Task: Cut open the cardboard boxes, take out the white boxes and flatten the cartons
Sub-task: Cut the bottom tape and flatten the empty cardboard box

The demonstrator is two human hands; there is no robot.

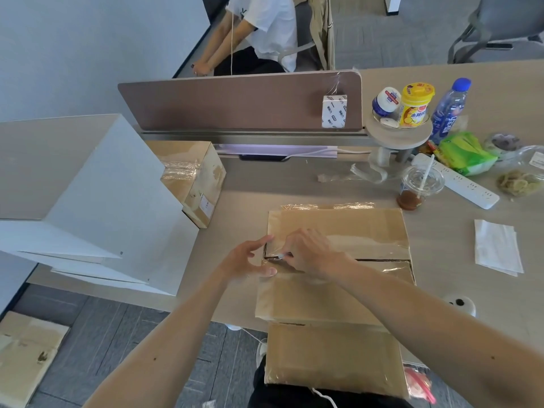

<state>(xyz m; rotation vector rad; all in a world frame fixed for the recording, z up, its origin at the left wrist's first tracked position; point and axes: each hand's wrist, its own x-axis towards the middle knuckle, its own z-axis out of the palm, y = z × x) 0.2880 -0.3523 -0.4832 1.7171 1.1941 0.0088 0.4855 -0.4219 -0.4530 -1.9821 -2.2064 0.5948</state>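
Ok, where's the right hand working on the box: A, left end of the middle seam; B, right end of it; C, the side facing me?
A: the right hand pinches a small tool at the left end of the taped seam on the cardboard box.

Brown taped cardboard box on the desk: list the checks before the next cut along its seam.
1. Right hand grips the small white-tipped cutting tool at the centre seam: ok.
2. Left hand rests on the brown taped cardboard box, steadying it: ok.
3. Left fingers clear of the tool's tip: not ok, they lie close beside it.
4. Seam right of the hands already split: ok.
5. Clear plastic cup of brown drink stands apart from the box: ok.
6. Cut depth above the contents: cannot tell.
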